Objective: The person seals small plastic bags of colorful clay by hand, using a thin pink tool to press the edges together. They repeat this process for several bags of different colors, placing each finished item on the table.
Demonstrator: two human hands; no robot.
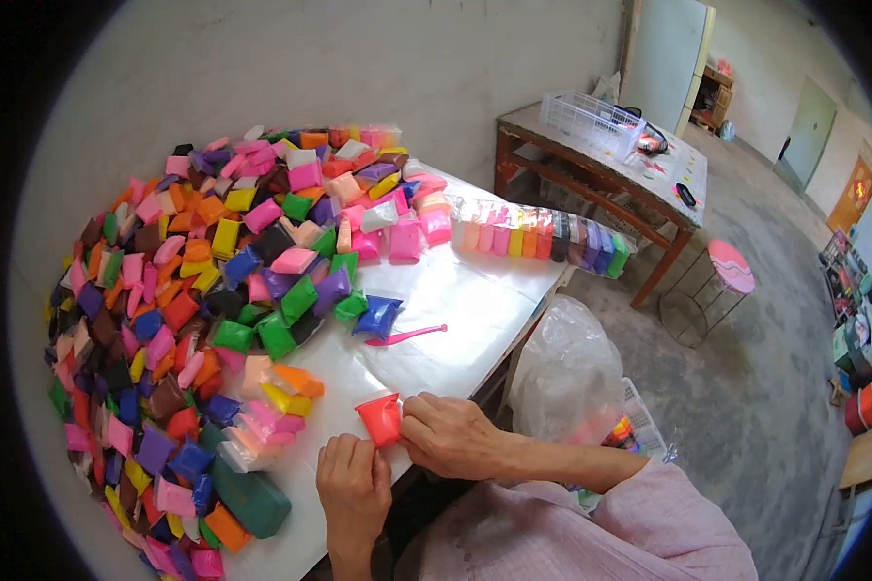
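Near the table's front edge, a small red clay packet (380, 418) is pinched between my two hands. My left hand (352, 476) is closed, its fingers curled at the packet's lower left side. From the right, my right hand (451, 434) grips the packet's other edge, also with closed fingers. Just left of the hands lies a small stack of pink, yellow and orange packets (273, 418). Beyond the hands, a pink plastic modelling tool (407, 335) rests on the white table surface (436, 373), with a dark blue packet (378, 317) at its left end.
A large heap of coloured packets (179, 300) covers the table's left side against the wall. A dark green case (247, 499) sits at its near edge. Filled clear bags (538, 237) lie at the far right corner. A plastic bag (567, 353), stool (730, 266) and wooden table (591, 155) are to the right.
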